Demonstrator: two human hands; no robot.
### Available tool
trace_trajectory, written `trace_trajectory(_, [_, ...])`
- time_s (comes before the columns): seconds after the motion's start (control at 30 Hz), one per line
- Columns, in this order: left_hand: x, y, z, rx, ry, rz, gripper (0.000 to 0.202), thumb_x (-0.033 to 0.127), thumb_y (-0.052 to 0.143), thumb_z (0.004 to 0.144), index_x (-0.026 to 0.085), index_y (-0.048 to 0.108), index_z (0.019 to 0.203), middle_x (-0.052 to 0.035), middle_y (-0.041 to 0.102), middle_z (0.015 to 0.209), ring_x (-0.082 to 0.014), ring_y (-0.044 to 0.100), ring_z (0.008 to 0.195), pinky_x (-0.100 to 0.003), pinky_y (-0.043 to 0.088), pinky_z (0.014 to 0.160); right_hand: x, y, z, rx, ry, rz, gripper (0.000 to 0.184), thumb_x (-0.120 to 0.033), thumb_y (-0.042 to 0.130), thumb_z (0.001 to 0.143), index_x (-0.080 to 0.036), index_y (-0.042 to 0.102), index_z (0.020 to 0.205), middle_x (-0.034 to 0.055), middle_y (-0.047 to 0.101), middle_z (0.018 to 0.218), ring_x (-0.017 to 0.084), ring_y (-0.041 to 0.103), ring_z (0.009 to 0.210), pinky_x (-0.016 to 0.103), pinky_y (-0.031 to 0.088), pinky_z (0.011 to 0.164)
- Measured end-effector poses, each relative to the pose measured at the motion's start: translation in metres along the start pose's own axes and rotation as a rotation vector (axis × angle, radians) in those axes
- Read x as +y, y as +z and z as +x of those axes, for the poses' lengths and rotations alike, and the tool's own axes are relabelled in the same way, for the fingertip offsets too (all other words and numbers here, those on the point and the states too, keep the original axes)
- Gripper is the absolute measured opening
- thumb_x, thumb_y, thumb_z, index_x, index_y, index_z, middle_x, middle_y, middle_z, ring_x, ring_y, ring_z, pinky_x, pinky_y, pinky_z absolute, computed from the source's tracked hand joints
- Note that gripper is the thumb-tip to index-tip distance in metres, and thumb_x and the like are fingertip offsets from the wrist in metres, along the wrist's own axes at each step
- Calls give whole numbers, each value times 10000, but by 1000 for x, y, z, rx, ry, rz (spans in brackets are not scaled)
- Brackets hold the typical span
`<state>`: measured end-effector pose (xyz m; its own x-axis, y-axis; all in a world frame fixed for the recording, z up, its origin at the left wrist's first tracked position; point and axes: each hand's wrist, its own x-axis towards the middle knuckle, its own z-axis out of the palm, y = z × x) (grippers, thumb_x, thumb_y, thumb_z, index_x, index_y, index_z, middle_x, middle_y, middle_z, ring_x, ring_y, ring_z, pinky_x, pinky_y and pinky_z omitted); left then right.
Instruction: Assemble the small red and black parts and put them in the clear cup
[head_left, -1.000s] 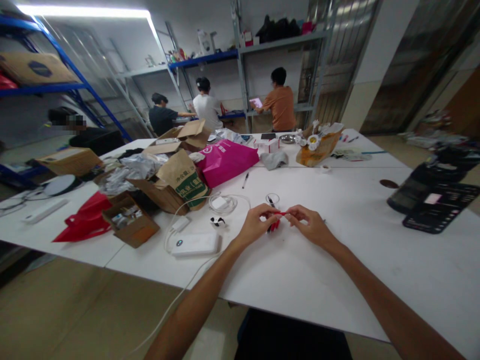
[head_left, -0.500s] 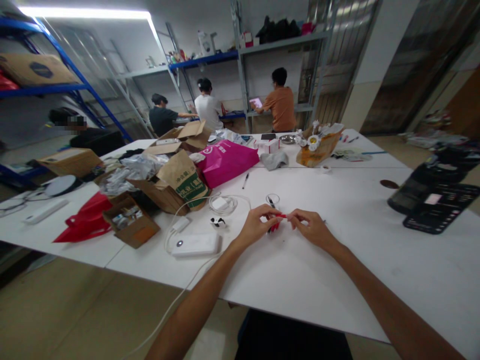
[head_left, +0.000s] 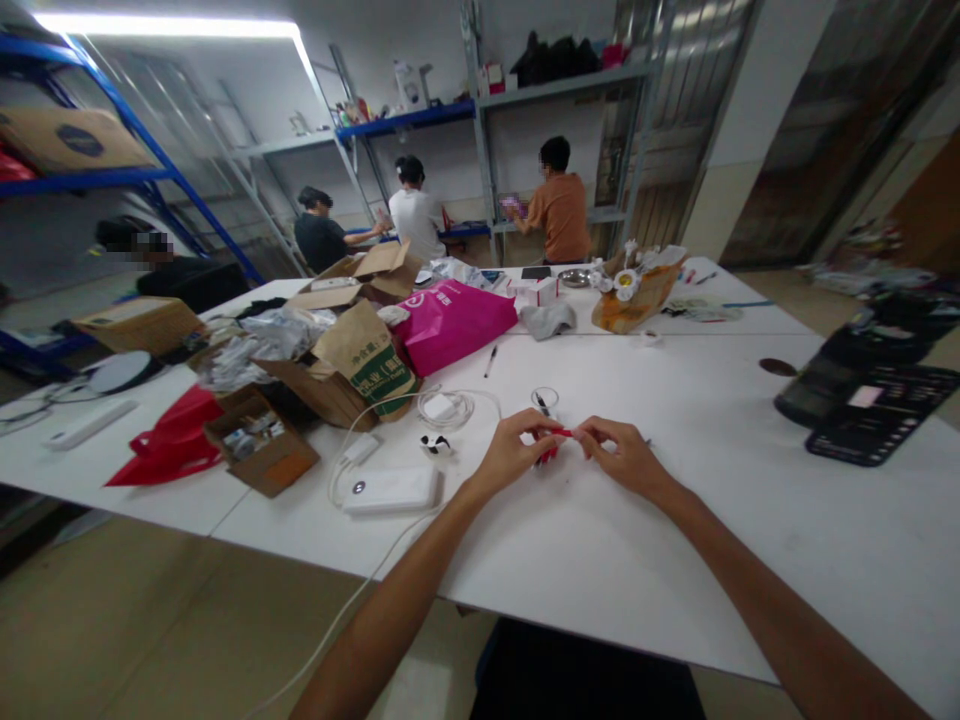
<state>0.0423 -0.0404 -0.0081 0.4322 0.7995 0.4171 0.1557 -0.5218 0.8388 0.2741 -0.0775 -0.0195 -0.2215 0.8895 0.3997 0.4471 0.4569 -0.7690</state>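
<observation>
Holding a small red piece [head_left: 563, 433] over the near tabletop [head_left: 675, 385].
My left fingers [head_left: 529, 418] pinch its left end, my right fingers [head_left: 595, 427] its right, likely to steady it from both sides; red-and-dark items [head_left: 549, 455] sit just beside my left fingers, perhaps for easy reach.

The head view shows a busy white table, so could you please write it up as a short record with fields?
Left hand: pinches a small red piece
Right hand: fingertips at the piece's other end; grip too small to tell
Below hands: red and black items, partly hidden
Beyond hands: pen lying on the white table
Left side: white device, open cardboard box, magenta bag
Right side: flat black panel
</observation>
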Motion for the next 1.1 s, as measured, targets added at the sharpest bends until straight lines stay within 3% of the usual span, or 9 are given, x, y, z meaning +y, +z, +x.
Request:
trace_trajectory(0.13, [0,-1,0,12,-44,3,241,406,798,956,189,855,1044,-83,820,993,-198,732,898,-300,540,804,3,0,0,3,-19,-7,331,-532,624,1043,-212,703,1023,1,692,806,111,612,705,251,478,694])
trace_trajectory(0.43, [4,-1,-1,0,31,-9,205,384,788,968,208,882,1020,-94,832,999,-225,768,915,-335,589,872,5,-2,-3,-57,-53,-88,321,-465,542,1090,-213,688,955,8,682,862,115,578,765,269,431,756])
trace_trajectory(0.6, [6,-2,-2,-10,69,17,184,354,769,988,233,888,1060,-87,832,1016,-220,775,917,-326,593,869,0,-2,-3,-59,6,-52,366,-434,516,1081,-198,607,816,-12,589,732,106,513,694,263,385,698])
trace_trajectory(0.87, [8,-2,-4,7,120,36,175,330,762,1000,232,883,1079,-76,827,977,-196,769,856,-302,593,810,-1,-1,-4,-100,108,107,503,-565,496,1095,-190,575,768,-20,544,716,92,473,684,262,366,681])
trace_trajectory(0.97, [7,-1,-3,24,148,53,187,353,763,1001,225,874,1078,-83,824,980,-200,766,872,-313,595,827,1,1,-3,-83,131,126,497,-584,501,1092,-196,608,799,-24,536,695,94,484,667,264,384,672])
trace_trajectory(1.1, [5,0,-1,76,170,92,215,378,767,998,223,855,1118,-91,817,1012,-204,753,908,-332,595,856,2,3,0,5,99,170,404,-589,608,1039,-211,706,933,-7,630,774,114,585,711,276,498,723])
